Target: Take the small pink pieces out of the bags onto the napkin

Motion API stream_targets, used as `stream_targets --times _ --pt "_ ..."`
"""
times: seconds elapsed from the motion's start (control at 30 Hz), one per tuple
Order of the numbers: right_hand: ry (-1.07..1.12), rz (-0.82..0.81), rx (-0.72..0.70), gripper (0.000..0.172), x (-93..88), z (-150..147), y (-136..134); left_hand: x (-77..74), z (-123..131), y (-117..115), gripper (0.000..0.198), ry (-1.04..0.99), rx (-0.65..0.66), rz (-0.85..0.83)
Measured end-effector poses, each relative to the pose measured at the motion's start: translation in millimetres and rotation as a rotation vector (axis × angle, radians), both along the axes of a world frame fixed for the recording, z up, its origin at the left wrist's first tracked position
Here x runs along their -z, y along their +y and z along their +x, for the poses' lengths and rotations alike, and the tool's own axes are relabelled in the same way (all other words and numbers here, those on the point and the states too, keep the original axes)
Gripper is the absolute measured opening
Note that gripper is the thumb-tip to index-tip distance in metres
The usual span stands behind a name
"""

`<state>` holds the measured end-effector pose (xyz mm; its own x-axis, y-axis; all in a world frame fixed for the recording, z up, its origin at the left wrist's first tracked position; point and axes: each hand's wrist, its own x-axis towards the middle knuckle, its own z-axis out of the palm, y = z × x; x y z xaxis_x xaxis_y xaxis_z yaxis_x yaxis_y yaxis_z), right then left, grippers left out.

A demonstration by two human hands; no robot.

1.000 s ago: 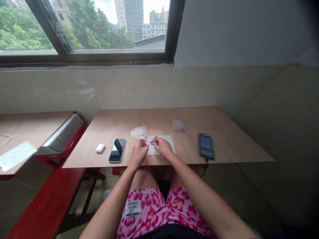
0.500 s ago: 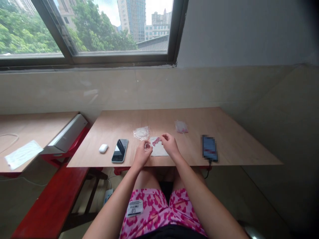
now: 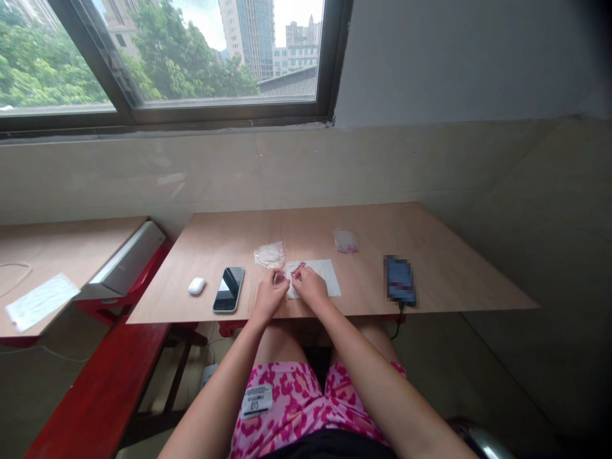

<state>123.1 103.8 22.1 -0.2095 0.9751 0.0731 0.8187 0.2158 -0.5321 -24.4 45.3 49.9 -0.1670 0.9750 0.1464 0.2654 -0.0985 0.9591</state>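
Note:
My left hand point(image 3: 271, 290) is closed on a thin, see-through loop point(image 3: 280, 278) that looks like coiled cord. Close beside it, my right hand point(image 3: 310, 286) has its fingertips pinched together; whatever sits between them is too small to make out. Both hands are over the left part of a white sheet of paper point(image 3: 329, 278). A small heap of pink and dark red beads point(image 3: 299, 268) lies on the paper, partly covered by my right fingers.
Behind my hands lie a crumpled clear plastic bag point(image 3: 270, 254) and a small clear bag with pink bits point(image 3: 345, 241). A phone point(image 3: 229, 289) and a white earbud case point(image 3: 196, 285) lie left. On the right, a blurred-out device point(image 3: 400, 280) has a cable point(image 3: 398, 323).
My right hand has moved left and down, from the paper's right side to close beside my left hand. More of the paper's right part shows. My left hand keeps the loop.

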Motion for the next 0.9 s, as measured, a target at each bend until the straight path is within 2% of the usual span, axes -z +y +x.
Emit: stream_targets --times 0.13,0.3,0.37,0.43,0.5,0.63,0.73,0.9 --pt "0.090 -0.018 0.005 0.007 -9.7 1.8 1.1 -3.2 -0.8 1.2 0.018 -0.029 0.010 -0.016" --pt "0.554 0.069 0.009 0.015 -48.9 7.7 -1.4 -5.5 0.3 0.0 0.014 0.030 0.006 -0.039" --pt "0.597 0.090 -0.103 0.017 -63.8 7.1 -2.8 -4.3 1.3 -0.1 0.016 0.016 0.018 -0.037" --pt "0.531 0.068 -0.253 0.015 -71.2 6.9 -1.4 -2.7 1.8 0.1 0.019 -0.030 0.034 -0.032" --pt "0.480 0.043 -0.280 0.014 -69.2 9.5 3.3 -1.6 1.4 0.7 0.023 -0.102 0.041 -0.039" --pt "0.487 0.030 -0.078 0.017 -47.0 24.2 12.0 -2.7 -1.6 1.8 0.034 -0.416 0.046 -0.106" --pt "0.506 -0.023 -0.092 0.016 -29.9 35.3 7.8 -6.0 -4.1 1.9 0.039 -0.645 0.096 -0.160" --pt "0.798 -0.406 -0.139 0.031 -14.5 38.1 -17.8 -11.0 -4.4 2.3 0.035 -0.763 0.115 -0.181"
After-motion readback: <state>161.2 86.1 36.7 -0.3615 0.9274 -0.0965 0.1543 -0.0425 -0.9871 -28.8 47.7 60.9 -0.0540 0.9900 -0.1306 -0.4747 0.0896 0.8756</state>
